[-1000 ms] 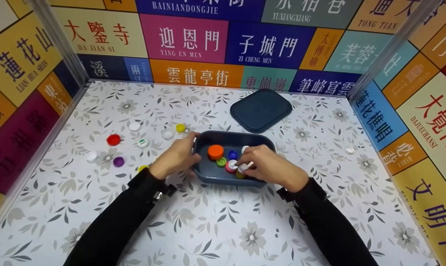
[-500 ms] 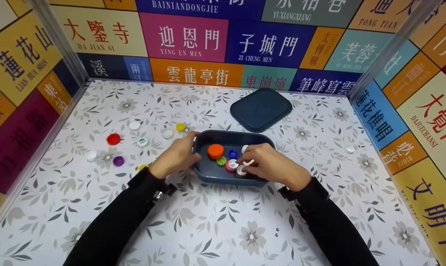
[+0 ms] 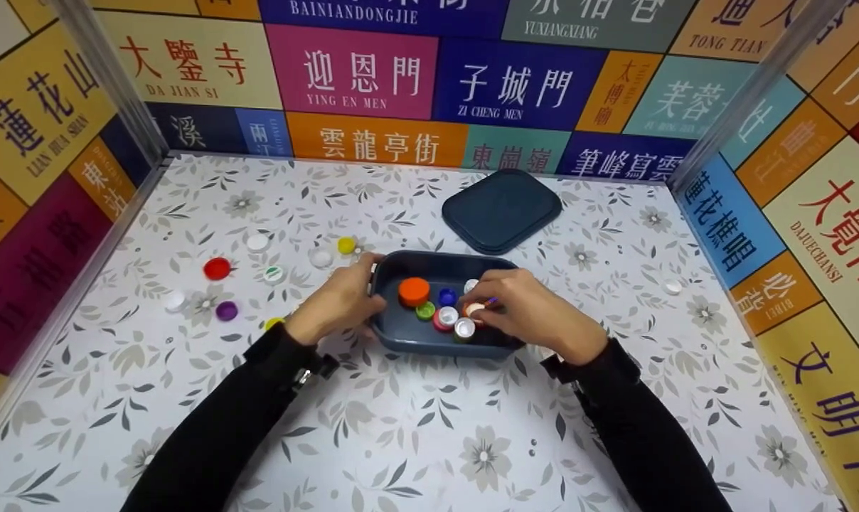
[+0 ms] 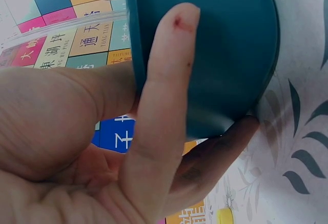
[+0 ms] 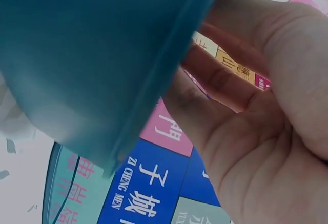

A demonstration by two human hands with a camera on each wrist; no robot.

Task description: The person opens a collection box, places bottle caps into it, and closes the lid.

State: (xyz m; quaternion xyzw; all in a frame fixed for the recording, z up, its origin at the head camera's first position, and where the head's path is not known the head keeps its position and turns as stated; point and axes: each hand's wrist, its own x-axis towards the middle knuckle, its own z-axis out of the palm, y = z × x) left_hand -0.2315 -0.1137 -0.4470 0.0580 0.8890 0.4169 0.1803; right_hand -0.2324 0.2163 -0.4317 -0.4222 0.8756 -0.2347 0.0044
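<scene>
The dark blue-grey plastic box (image 3: 451, 263) stands uncovered on the table with several bottle caps inside. My left hand (image 3: 338, 302) grips its left end; in the left wrist view one finger lies along the teal-looking outer wall (image 4: 230, 55). Reaching in over the right end, my right hand (image 3: 529, 309) pinches a pale bottle cap (image 3: 475, 310). A large orange cap (image 3: 414, 291), a green cap (image 3: 425, 311), a blue cap (image 3: 447, 296) and an upturned white cap (image 3: 464, 328) lie around it. In the right wrist view the box wall (image 5: 92, 60) hides the fingertips.
A dark lid (image 3: 502, 211) lies behind the box. Left of the box are scattered caps, among them a red cap (image 3: 217, 268), a purple cap (image 3: 226, 311) and a yellow cap (image 3: 346, 245). One white cap (image 3: 672, 286) lies far right. Printed panels enclose the table.
My right hand has let go of the upturned white cap near the front wall, shifted slightly right and taken a pale cap beside it. The left hand keeps its grip on the box.
</scene>
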